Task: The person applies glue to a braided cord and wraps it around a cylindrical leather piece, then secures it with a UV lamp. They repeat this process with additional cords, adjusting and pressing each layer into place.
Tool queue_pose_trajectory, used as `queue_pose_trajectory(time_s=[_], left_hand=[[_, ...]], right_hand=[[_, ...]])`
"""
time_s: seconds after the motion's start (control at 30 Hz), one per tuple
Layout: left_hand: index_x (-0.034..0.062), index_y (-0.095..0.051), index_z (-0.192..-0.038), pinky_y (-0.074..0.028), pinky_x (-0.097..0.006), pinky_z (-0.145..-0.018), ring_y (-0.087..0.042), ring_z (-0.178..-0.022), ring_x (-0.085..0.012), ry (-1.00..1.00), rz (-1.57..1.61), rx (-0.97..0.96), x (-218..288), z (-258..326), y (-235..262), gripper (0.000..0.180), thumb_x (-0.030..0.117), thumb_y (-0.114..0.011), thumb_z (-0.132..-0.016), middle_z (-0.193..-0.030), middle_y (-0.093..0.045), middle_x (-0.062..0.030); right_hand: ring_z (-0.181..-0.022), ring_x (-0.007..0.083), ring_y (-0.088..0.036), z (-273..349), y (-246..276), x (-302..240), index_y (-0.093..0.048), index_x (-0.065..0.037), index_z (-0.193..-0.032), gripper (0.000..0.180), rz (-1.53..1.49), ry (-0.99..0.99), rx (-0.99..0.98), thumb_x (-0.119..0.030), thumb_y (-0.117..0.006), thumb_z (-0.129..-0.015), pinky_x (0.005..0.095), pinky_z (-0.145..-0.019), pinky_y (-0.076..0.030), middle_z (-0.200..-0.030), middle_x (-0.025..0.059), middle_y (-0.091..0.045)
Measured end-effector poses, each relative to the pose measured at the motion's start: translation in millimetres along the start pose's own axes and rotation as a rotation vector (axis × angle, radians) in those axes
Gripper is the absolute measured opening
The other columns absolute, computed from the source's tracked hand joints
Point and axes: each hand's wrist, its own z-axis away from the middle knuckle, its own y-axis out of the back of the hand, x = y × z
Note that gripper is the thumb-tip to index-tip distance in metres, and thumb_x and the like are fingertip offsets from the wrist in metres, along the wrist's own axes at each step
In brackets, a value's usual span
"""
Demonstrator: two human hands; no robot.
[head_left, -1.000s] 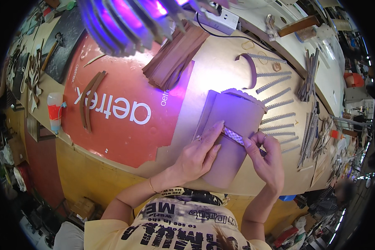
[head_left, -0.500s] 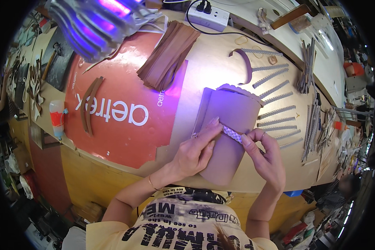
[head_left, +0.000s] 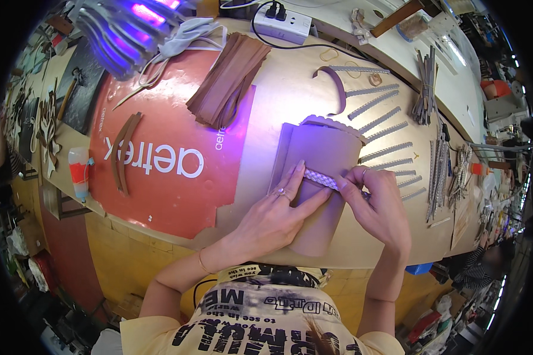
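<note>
A short braided strip, pale under the purple light, lies across a curved brown form on the table in front of me. My left hand rests on the form with fingers stretched and thumb spread. Its fingertips press at the strip's left end, and the thumb lies just below the braid. My right hand pinches the strip's right end between thumb and fingers. The strip's tail beyond that pinch is mostly hidden by the hand.
Several grey braided strips fan out right of the form, below a curled brown band. Flat brown strips are stacked on a red sheet. A ribbed lamp hangs upper left; a power strip sits at the back.
My left hand has gone from bent fingers at the strip's end to stretched fingers, its thumb spread rightward below the braid. My right hand keeps its pinch. The whole view has shifted slightly.
</note>
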Motion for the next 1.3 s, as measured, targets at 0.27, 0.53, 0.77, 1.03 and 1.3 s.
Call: queue_pose_trajectory(time_s=[0.27, 0.53, 0.77, 1.03, 1.3], left_hand=[[0.0234, -0.049, -0.142, -0.05, -0.047, -0.095, -0.055, -0.117, -0.0509, 0.101, 0.074, -0.068, 10, -4, 6, 0.06, 0.001, -0.053, -0.087, -0.145, -0.028, -0.0415], [0.0252, -0.048, -0.143, -0.05, -0.048, -0.096, -0.051, -0.122, -0.0516, 0.114, 0.145, -0.056, 7, -1, 0, 0.058, 0.004, -0.055, -0.089, -0.147, -0.025, -0.0414], [0.0244, -0.052, -0.14, -0.05, -0.048, -0.096, -0.051, -0.122, -0.0525, 0.091, 0.16, -0.039, 6, -2, -1, 0.054, 0.003, -0.056, -0.09, -0.148, -0.023, -0.0419], [0.0234, -0.054, -0.138, -0.051, -0.047, -0.095, -0.05, -0.122, -0.0529, 0.075, 0.152, -0.035, 5, -2, -1, 0.053, 0.003, -0.056, -0.089, -0.147, -0.022, -0.0429], [0.026, -0.051, -0.142, -0.049, -0.047, -0.097, -0.043, -0.129, -0.0532, 0.109, 0.175, -0.103, 6, -2, 2, 0.059, 0.001, -0.055, -0.088, -0.15, -0.018, -0.0412]], right_hand=[[-0.048, 0.0269, -0.05, -12, 3, -26, -0.063, 0.004, -0.072, 0.025, 0.085, 0.159, -0.001, -0.017, -0.067, -0.086, 0.034, -0.05, -0.039, -0.057, 0.015, -0.056], [-0.051, 0.0219, -0.052, -9, 3, -29, -0.065, 0.003, -0.074, 0.024, 0.064, 0.095, 0.003, -0.017, -0.072, -0.084, 0.0336, -0.057, -0.041, -0.058, 0.0124, -0.058], [-0.064, 0.0264, -0.059, 9, 4, -9, -0.066, -0.001, -0.078, 0.021, 0.056, -0.008, 0.043, -0.02, -0.07, -0.086, 0.0368, -0.082, -0.041, -0.068, 0.0096, -0.064], [-0.066, 0.026, -0.059, 7, 3, -1, -0.066, -0.001, -0.078, 0.019, 0.005, -0.016, 0.031, -0.018, -0.071, -0.085, 0.0367, -0.09, -0.041, -0.069, 0.0101, -0.065], [-0.059, 0.0252, -0.057, 7, 3, 7, -0.065, 0.001, -0.072, 0.023, -0.033, -0.074, 0.056, -0.018, -0.073, -0.083, 0.0342, -0.066, -0.045, -0.065, 0.0109, -0.063]])
